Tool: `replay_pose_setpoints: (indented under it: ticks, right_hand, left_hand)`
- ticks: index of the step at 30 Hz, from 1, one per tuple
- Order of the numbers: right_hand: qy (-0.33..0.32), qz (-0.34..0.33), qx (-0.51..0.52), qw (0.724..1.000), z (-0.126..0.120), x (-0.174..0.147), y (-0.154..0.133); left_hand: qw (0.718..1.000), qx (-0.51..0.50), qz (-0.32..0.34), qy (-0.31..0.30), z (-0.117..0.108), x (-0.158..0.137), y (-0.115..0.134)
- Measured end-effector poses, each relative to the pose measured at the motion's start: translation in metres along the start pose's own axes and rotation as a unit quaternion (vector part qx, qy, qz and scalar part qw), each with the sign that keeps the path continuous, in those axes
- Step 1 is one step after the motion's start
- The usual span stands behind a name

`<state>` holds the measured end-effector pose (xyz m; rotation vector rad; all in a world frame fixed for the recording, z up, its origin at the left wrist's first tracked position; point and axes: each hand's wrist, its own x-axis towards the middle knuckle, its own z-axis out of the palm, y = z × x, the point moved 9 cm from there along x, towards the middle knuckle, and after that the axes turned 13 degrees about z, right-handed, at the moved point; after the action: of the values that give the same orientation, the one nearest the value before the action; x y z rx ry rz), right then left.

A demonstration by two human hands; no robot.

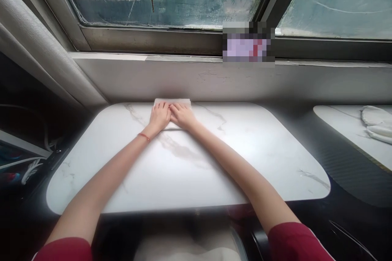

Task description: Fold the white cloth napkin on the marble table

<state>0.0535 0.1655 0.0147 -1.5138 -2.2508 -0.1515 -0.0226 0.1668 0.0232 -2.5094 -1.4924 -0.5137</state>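
A folded white cloth point(179, 101) lies at the far edge of a white marble-patterned tabletop point(183, 171), close to the wall. Both palms rest flat on it, side by side, covering most of its middle. My left hand point(160, 115) has its fingers stretched forward over the cloth's left half; a thin red bracelet point(144, 136) circles that wrist. On the right half lies my right hand point(183, 116), fingers also extended and angled inward. The two hands touch or nearly touch at the thumbs. Neither hand's fingers wrap round the cloth.
Beyond the table are a pale wall point(171, 77) and a framed window point(183, 0). To the right, a second marble-patterned tabletop point(343, 126) bears a bundled white cloth point(379, 122). White cables point(32, 167) hang at the left. A light-coloured seat point(186, 244) blurs at the bottom.
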Motion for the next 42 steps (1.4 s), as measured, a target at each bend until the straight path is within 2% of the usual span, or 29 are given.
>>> replay_pose_setpoints:
  ticks: [5,9,12,16,21,25,28,31,36,42]
  right_hand:
    - [0.009,-0.014,-0.011,1.0,-0.003,-0.007,0.0]
    - [0.006,-0.029,-0.034,0.999,-0.014,-0.033,0.003]
    - [0.02,-0.024,-0.053,0.998,-0.027,-0.066,0.011]
    - [0.037,0.008,-0.096,0.995,-0.05,-0.124,0.022]
    - [0.024,0.048,-0.162,0.985,-0.078,-0.199,0.02]
    - [0.004,0.075,-0.205,0.976,-0.085,-0.227,0.019]
    - [0.008,0.08,-0.229,0.97,-0.081,-0.217,0.025]
    - [0.02,0.095,-0.257,0.961,-0.071,-0.187,0.039]
    - [-0.004,0.126,-0.22,0.967,-0.053,-0.13,0.082]
    - [-0.021,0.138,-0.167,0.976,-0.045,-0.08,0.134]
  left_hand:
    - [1.0,-0.01,0.015,-0.002,-0.003,-0.004,0.007]
    - [0.999,-0.017,0.043,-0.01,-0.003,-0.011,0.031]
    - [0.997,-0.03,0.074,-0.017,-0.003,-0.02,0.063]
    - [0.989,-0.061,0.13,-0.029,-0.005,-0.039,0.118]
    - [0.968,-0.111,0.221,-0.041,-0.013,-0.072,0.185]
    - [0.95,-0.144,0.274,-0.035,-0.016,-0.086,0.211]
    - [0.95,-0.158,0.266,-0.034,-0.012,-0.074,0.207]
    - [0.959,-0.156,0.235,-0.031,-0.004,-0.047,0.192]
    - [0.976,-0.12,0.179,-0.027,0.016,0.007,0.167]
    - [0.988,-0.095,0.123,-0.005,0.04,0.069,0.156]
